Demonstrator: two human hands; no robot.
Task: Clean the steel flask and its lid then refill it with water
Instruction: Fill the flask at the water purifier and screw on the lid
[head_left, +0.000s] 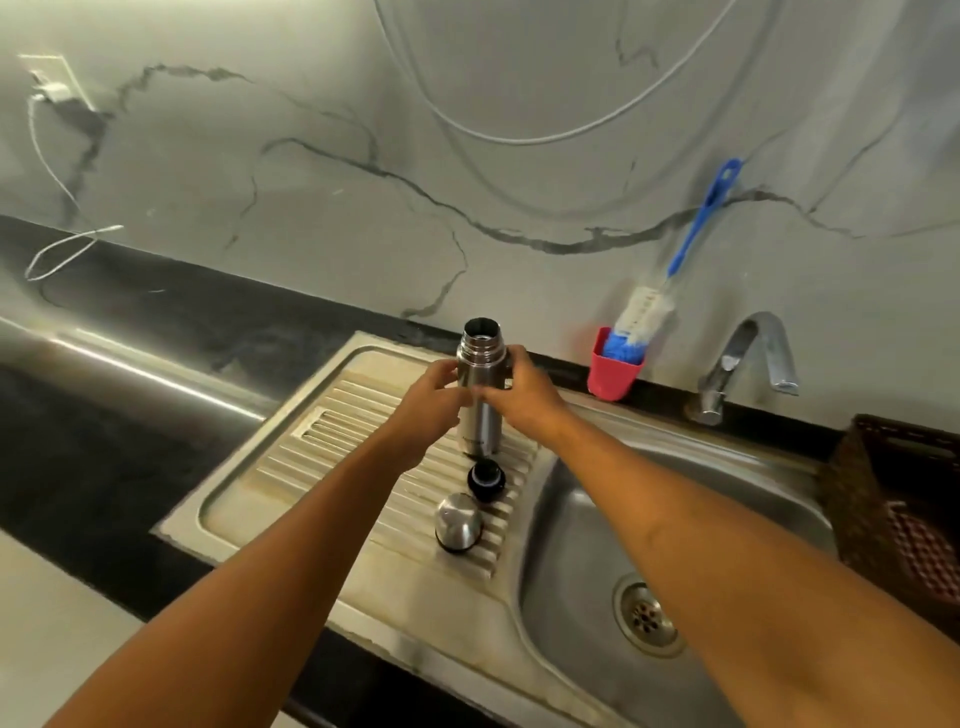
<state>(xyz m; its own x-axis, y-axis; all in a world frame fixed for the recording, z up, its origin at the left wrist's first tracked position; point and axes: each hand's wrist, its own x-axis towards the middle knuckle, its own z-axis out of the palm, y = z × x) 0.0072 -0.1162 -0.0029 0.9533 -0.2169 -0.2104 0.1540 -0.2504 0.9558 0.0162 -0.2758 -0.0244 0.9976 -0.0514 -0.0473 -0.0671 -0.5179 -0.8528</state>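
Nearest us, our two bare forearms run up from the bottom edge & meet mid-frame. Under the right one, at 5 o'clock of frame, is the steel sink basin (571, 545) w/ its drain (647, 616). At 9 o'clock of the basin lies the ribbed drainboard (311, 467), set in the dark worktop (104, 415).

On the ribs the steel lid (458, 522) sits dome-up. Just beside it, at its 1 o'clock, is the black stopper (487, 480). Next out, at 12 o'clock of the stopper, the steel flask (485, 426) stands upright on the drainboard, mouth open, nothing on top. Our left hand (423, 400) grips its upper body from 9 o'clock w/ fingers curled on it. Our right hand (519, 387) wraps it from 3 o'clock, just under the neck.

Further back, at 2 o'clock of the flask, a red holder (615, 376) carries a blue-handled bottle brush (696, 228) that leans on the marbled wall. The tap (748, 358) stands at 3 o'clock of the holder, behind the basin. A dark wicker basket (893, 493) sits at frame's 3 o'clock. Far off at 10 o'clock, a white cable (57, 249) loops on the worktop & climbs to a plug (49, 91) in the wall.
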